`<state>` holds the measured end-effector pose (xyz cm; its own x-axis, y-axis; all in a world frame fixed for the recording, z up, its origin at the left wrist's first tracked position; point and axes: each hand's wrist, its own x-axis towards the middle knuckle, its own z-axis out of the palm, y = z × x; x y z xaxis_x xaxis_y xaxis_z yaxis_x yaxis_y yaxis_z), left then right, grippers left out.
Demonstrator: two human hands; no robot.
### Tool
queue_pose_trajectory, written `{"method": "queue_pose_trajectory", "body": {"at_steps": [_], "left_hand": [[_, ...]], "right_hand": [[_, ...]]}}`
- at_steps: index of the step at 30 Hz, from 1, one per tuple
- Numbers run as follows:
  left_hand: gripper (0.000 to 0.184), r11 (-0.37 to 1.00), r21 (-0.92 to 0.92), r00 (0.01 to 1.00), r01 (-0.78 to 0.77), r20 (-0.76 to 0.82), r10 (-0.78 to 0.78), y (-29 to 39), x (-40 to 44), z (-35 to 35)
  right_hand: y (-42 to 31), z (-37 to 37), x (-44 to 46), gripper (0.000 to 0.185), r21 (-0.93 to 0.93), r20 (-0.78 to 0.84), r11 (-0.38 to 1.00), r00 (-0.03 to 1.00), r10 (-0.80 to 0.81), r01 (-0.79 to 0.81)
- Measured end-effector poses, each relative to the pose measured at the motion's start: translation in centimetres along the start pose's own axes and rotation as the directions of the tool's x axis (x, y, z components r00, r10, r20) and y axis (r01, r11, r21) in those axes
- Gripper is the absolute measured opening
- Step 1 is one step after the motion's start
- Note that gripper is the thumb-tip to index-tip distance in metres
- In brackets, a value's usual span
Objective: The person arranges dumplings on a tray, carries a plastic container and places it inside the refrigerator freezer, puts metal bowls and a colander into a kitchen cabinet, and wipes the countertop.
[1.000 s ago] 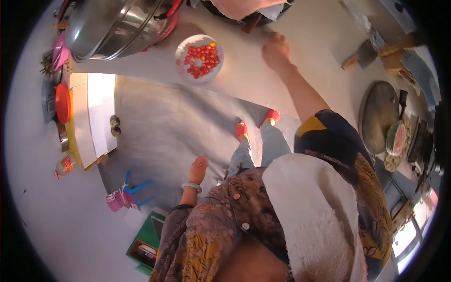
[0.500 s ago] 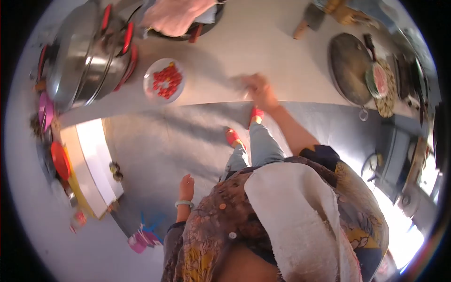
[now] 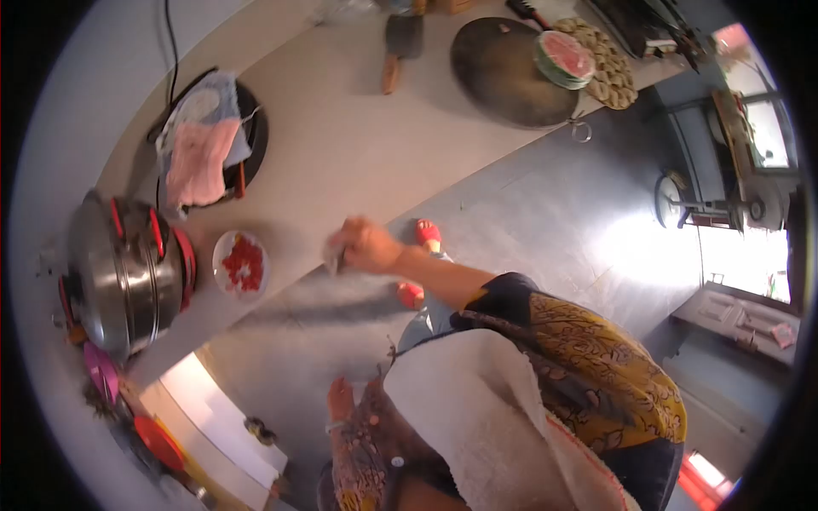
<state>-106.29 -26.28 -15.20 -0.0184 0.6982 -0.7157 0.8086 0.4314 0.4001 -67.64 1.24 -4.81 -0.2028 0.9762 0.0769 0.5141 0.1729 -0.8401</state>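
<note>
My right hand (image 3: 366,246) is closed round a small greyish cloth (image 3: 335,258) at the counter's front edge. The cloth is partly hidden by the fingers and slightly blurred. To its left, a white plate (image 3: 218,274) holds chopped red pieces (image 3: 244,262). My left hand (image 3: 340,399) hangs low beside my body, away from the counter. Its fingers look loosely extended, with nothing visible in them.
A steel steamer pot (image 3: 128,272) with red handles stands at left. Behind it, pink and blue cloths (image 3: 200,162) cover a dark pan. Further right lie a cleaver (image 3: 403,38), a round dark board (image 3: 503,77), a cut watermelon (image 3: 566,58) and a tray of dumplings (image 3: 609,72).
The view has turned to the right, so the counter now runs diagonally. My right hand has moved left along the counter's edge, nearer the plate. My left hand still hangs low.
</note>
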Motion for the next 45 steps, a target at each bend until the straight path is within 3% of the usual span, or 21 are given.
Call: {"method": "queue_pose_trajectory", "body": {"at_steps": [2, 6, 8, 11, 15, 18, 20, 21, 22, 23, 24, 25, 27, 30, 31, 32, 35, 38, 41, 43, 45], "left_hand": [[0.036, 0.959, -0.247, 0.985, -0.139, -0.132, 0.109, -0.7, -0.2, -0.8], [0.037, 0.927, -0.369, 0.995, -0.071, -0.092, 0.040, 1.1, 0.4, -1.6], [0.038, 0.984, -0.176, 0.998, 0.016, -0.059, -0.027, 2.5, -0.1, -2.1], [0.039, 0.998, -0.058, 0.999, 0.002, -0.037, -0.004, 4.5, -0.3, -2.3], [0.040, 1.000, -0.030, 0.999, 0.002, -0.036, -0.003, 1.8, 1.6, -0.8], [0.037, 0.986, -0.131, 0.994, -0.103, -0.042, 0.098, 0.4, 3.4, -0.8], [0.036, 0.975, -0.182, 0.991, -0.130, -0.040, 0.125, 4.1, 2.2, -1.6], [0.036, 0.973, -0.191, 0.991, -0.131, -0.048, 0.124, 5.9, 1.5, -2.0], [0.035, 0.968, -0.205, 0.989, -0.143, -0.062, 0.133, 6.7, 1.1, -2.2], [0.035, 0.967, -0.224, 0.992, -0.121, -0.057, 0.111, 6.3, 1.0, -1.9], [0.036, 0.964, -0.244, 0.994, -0.101, -0.053, 0.090, 5.7, 1.2, -1.4], [0.036, 0.962, -0.262, 0.996, -0.080, -0.046, 0.070, 4.9, 1.4, -0.7], [0.037, 0.991, -0.135, 1.000, 0.024, 0.003, -0.023, 0.3, 3.2, 1.0], [0.040, 0.988, -0.042, 0.988, -0.150, -0.056, 0.147, -5.9, 4.4, 3.2], [0.040, 0.995, 0.058, 0.995, -0.082, 0.066, 0.078, -6.4, 5.2, 2.8], [0.040, 0.990, 0.142, 0.999, -0.021, -0.038, 0.027, 0.2, 1.1, 0.9], [0.041, 0.980, 0.198, 1.000, -0.003, -0.024, 0.008, -6.0, 3.2, 2.9], [0.042, 0.989, -0.140, 0.995, -0.052, 0.075, 0.063, -15.5, 6.8, 5.5], [0.044, 0.997, 0.079, 1.000, 0.005, 0.019, -0.007, -7.9, 3.8, 3.0], [0.043, 0.997, 0.079, 1.000, 0.003, 0.002, -0.003, -3.6, 2.0, 1.4], [0.042, 0.988, 0.152, 0.997, -0.016, -0.078, 0.028, -0.5, 2.4, 1.4]], "right_hand": [[4.5, -6.9, 2.4, 0.039, 0.053, -0.271, 0.998, 0.962, 0.037, -0.024], [12.1, -14.2, 5.7, 0.043, -0.322, -0.473, 0.819, 0.830, 0.294, -0.474], [12.4, -13.4, 6.8, 0.045, -0.395, -0.461, 0.680, 0.773, 0.435, -0.618], [10.0, -7.1, 6.4, 0.046, -0.427, -0.137, 0.766, 0.872, 0.471, -0.481], [7.7, 1.7, 1.3, 0.029, -0.292, 0.301, 0.954, 0.953, 0.026, 0.066], [3.8, -3.6, -1.6, 0.029, 0.002, 0.155, 0.994, 0.982, 0.108, -0.110], [6.5, -8.8, -3.3, 0.028, 0.343, -0.121, 0.906, 0.945, 0.304, -0.248], [7.3, -12.8, -4.6, 0.031, 0.197, -0.279, 0.958, 0.925, 0.258, -0.208], [13.1, -14.3, -5.9, 0.038, 0.434, -0.396, 0.896, 0.874, 0.282, -0.092], [12.5, -18.0, -6.9, 0.039, 0.011, -0.543, 0.939, 0.787, 0.294, -0.344], [15.3, -20.0, -7.9, 0.039, -0.032, -0.642, 0.927, 0.718, 0.268, -0.374], [15.1, -22.6, -8.2, 0.039, -0.190, -0.550, 0.759, 0.708, 0.443, -0.623], [18.9, -21.9, -8.6, 0.041, -0.223, -0.590, 0.677, 0.649, 0.479, -0.702], [19.0, -20.3, -6.2, 0.045, -0.246, -0.660, 0.539, 0.547, 0.515, -0.805], [18.0, -18.8, -5.1, 0.047, -0.289, -0.642, 0.501, 0.554, 0.531, -0.815], [14.7, -17.8, -4.2, 0.051, -0.251, -0.536, 0.551, 0.588, 0.606, -0.796], [12.9, -11.7, -1.8, 0.054, -0.263, -0.488, 0.658, 0.686, 0.540, -0.706], [10.2, -4.8, 0.4, 0.057, -0.279, -0.366, 0.767, 0.803, 0.471, -0.577], [4.3, -0.6, 1.5, 0.055, -0.296, -0.074, 0.840, 0.888, 0.453, -0.453], [4.1, 3.8, 2.1, 0.045, -0.492, 0.053, 0.856, 0.975, 0.214, -0.161], [3.8, 4.7, 2.9, 0.030, -0.517, 0.281, 0.822, 0.954, -0.103, 0.241]]}}
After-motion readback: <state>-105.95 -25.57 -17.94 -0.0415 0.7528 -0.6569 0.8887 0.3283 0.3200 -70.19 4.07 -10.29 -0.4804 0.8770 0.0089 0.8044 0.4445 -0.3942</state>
